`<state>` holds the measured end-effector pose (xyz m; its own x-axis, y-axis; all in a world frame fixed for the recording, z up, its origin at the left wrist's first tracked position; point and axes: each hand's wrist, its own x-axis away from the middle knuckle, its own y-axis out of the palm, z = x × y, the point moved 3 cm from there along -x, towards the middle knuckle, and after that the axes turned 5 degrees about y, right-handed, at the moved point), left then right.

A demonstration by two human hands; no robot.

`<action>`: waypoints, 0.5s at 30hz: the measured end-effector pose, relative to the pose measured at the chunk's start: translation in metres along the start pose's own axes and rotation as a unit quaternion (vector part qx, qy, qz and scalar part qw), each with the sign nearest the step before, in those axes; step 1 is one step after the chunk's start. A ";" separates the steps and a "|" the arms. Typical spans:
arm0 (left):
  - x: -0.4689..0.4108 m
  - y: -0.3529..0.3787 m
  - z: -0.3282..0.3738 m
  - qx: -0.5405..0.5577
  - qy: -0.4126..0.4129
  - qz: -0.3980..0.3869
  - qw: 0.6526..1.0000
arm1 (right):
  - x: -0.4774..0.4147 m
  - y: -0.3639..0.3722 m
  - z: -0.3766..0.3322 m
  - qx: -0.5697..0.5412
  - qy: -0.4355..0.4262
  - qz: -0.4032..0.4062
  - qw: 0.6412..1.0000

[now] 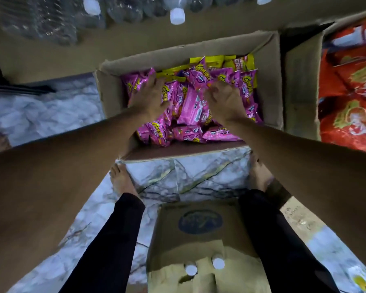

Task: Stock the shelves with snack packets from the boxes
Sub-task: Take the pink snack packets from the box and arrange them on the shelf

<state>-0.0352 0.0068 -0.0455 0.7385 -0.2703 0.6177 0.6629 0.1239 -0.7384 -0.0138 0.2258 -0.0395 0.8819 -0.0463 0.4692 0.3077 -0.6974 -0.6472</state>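
Note:
An open cardboard box (268, 85) stands on the floor in front of me, filled with pink snack packets (190, 108) and some yellow packets (215, 60) along its far side. Both of my hands are inside it. My left hand (149, 96) lies on the pink packets at the left with fingers spread. My right hand (224, 98) is among the packets at the right with its fingers curled into them; the image is blurred and I cannot tell whether it grips one.
A second open box (300, 85) to the right holds red snack packets (353, 98). Wrapped water bottles (76, 15) lie beyond the boxes. Between my feet stands another box (201, 225) with white bottle caps. The floor is marble.

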 end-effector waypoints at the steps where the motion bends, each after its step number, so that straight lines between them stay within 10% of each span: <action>1: -0.010 0.001 -0.004 -0.014 0.007 0.002 1.000 | -0.008 0.005 0.004 0.005 -0.003 0.013 1.000; 9: -0.035 0.013 0.000 -0.077 -0.010 -0.040 0.996 | -0.014 0.025 0.014 0.152 0.096 0.030 0.983; 15: -0.005 -0.012 0.016 -0.135 -0.009 0.067 0.989 | 0.000 0.003 0.005 0.021 0.169 0.022 0.985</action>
<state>-0.0455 0.0219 -0.0353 0.8215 -0.2514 0.5119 0.5033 -0.1025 -0.8580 -0.0115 0.2277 -0.0446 0.7276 -0.3171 0.6083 0.2915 -0.6598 -0.6926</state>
